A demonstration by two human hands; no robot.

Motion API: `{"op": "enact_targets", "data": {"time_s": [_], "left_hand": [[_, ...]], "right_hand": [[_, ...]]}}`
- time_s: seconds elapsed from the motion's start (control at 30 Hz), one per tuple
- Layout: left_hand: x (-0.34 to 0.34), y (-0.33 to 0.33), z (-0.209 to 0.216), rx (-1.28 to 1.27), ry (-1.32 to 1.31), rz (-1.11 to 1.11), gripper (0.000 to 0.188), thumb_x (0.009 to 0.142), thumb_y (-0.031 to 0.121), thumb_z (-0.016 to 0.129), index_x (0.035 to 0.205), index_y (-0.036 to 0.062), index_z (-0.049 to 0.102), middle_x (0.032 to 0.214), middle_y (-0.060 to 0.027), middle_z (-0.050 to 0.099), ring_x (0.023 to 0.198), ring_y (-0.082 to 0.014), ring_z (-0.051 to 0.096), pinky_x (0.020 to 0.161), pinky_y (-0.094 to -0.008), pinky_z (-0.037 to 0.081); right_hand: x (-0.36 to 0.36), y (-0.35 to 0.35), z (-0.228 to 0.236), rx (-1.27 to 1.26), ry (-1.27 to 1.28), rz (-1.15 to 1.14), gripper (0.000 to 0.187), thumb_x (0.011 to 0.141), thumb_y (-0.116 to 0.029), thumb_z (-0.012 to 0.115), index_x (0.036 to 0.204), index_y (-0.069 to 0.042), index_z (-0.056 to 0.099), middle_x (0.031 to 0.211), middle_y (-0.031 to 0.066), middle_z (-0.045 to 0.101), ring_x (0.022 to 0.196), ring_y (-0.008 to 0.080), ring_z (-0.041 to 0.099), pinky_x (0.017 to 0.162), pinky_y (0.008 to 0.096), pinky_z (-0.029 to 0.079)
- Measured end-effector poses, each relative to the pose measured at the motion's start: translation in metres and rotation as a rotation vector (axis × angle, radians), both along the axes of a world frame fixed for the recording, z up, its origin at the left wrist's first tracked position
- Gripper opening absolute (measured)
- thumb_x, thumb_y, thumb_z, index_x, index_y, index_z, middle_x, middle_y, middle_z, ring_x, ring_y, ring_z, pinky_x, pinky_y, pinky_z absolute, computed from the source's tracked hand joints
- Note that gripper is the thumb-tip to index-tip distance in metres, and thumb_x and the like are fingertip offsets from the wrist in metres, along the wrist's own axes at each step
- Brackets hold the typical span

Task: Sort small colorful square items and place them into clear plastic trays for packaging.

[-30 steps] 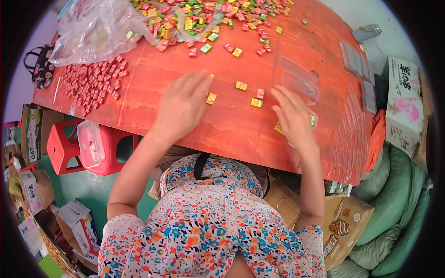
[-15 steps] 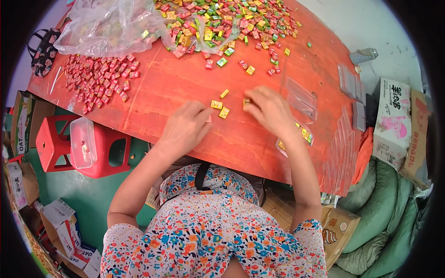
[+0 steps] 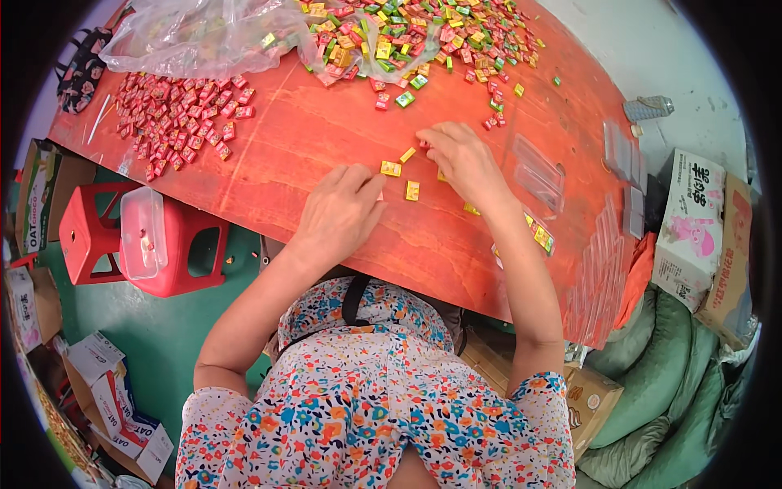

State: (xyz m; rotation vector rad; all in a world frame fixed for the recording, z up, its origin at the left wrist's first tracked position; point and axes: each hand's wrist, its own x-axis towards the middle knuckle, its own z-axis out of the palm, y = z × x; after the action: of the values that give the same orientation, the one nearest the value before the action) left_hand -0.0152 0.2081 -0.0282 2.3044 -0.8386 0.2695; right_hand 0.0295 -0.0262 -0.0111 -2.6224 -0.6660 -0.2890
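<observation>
My left hand (image 3: 340,210) is closed with curled fingers, low over the table; a bit of pink shows at its fingertips, but what it holds is mostly hidden. Farther right, my right hand (image 3: 463,163) pinches a small red box (image 3: 423,145) at its fingertips. Between the hands lie small yellow boxes: one flat (image 3: 390,169), a narrow one on its side (image 3: 407,154), and one turned upright (image 3: 412,191). More yellow shows partly hidden beside my right palm and under that wrist.
Red boxes are heaped at the left (image 3: 183,118). A mixed pile (image 3: 407,37) lies at the back beside a clear plastic bag (image 3: 204,41). Clear trays (image 3: 538,175) and stacked clear covers (image 3: 603,269) lie right. A filled tray (image 3: 539,235) is near my right forearm. Red stools (image 3: 175,261) stand left.
My right hand has moved farther away, to where a red and a yellow box lay. The yellow box it was fingering is released. My left hand has shifted slightly right.
</observation>
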Motion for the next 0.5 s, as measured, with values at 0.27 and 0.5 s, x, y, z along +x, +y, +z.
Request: {"op": "enact_targets", "data": {"time_s": [0.27, 0.5], "left_hand": [[-0.004, -0.002, 0.000, 0.016, 0.000, -0.049, 0.032, 0.078, 0.012, 0.074, 0.108, 0.0028, 0.066, 0.095, -0.0109, 0.059, 0.089, -0.0308, 0.059, 0.076, -0.0410, 0.051], [-0.006, 0.002, 0.006, 0.000, -0.007, -0.132, 0.034, 0.077, 0.014, 0.075, 0.108, 0.0023, 0.066, 0.097, -0.0113, 0.060, 0.091, -0.0313, 0.059, 0.079, -0.0405, 0.051]], "right_hand": [[-0.060, 0.009, 0.008, 0.086, 0.126, 0.131, 0.034, 0.082, -0.005, 0.071, 0.115, -0.003, 0.067, 0.110, 0.0117, 0.068, 0.104, 0.0309, 0.063, 0.090, 0.0406, 0.051], [-0.073, 0.000, 0.005, 0.057, 0.017, 0.048, 0.036, 0.081, -0.013, 0.072, 0.117, -0.007, 0.067, 0.120, 0.0074, 0.068, 0.116, 0.0278, 0.059, 0.096, 0.0425, 0.046]]}}
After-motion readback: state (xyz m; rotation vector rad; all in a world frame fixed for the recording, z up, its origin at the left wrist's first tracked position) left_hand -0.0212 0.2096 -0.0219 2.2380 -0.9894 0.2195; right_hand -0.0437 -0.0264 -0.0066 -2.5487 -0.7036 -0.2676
